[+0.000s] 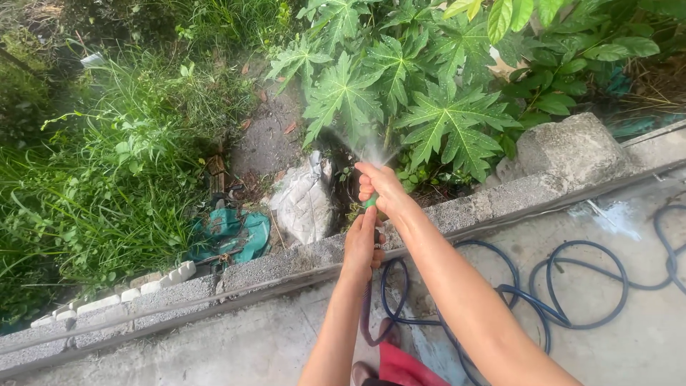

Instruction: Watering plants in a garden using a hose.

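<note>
Right hand (382,187) has its fingers wrapped round the green hose nozzle (370,203), spraying the far papaya plant (400,93); left hand (361,246) seems to clasp the hose (572,314) just nearer.

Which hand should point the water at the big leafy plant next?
Probably the right hand: it grips the hose at the spraying tip, closest to the plant. The left hand holds the hose lower, behind it.

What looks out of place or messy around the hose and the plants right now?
Litter in the plant bed: a crumpled teal plastic sheet and a torn grey-white sack lie beside the concrete block edging. The dark blue rubber hose sprawls in loose tangled loops on the concrete floor.
</note>
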